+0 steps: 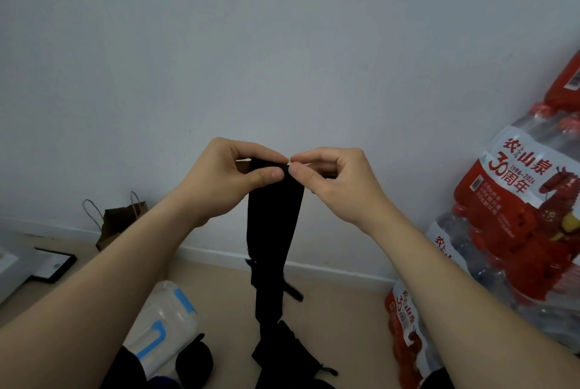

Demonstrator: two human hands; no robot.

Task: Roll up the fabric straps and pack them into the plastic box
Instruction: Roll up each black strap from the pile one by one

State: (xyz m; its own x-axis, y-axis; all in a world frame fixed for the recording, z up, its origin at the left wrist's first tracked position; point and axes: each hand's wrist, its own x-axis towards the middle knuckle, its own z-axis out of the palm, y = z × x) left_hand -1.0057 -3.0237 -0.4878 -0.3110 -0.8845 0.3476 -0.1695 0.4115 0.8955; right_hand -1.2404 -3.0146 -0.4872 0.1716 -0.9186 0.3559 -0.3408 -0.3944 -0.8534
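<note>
I see my left hand [226,181] and right hand [339,184] pinching the top edge of a black fabric strap [273,225] with curled fingers [266,176], hanging right of the plastic box [163,322] on the floor [339,310], my left forearm [103,288] partly covering that box, a rolled strap [194,360] just beside it, red bottle packs [518,216] well right of it.

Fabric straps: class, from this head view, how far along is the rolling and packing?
Done: what looks like one rolled strap lies beside the plastic box, not in it. In hand: the left hand and right hand pinch the top end of a black strap that hangs unrolled. Left: rolling this strap, the loose black fabric on the floor, and packing; no strap shows inside the box.
</note>
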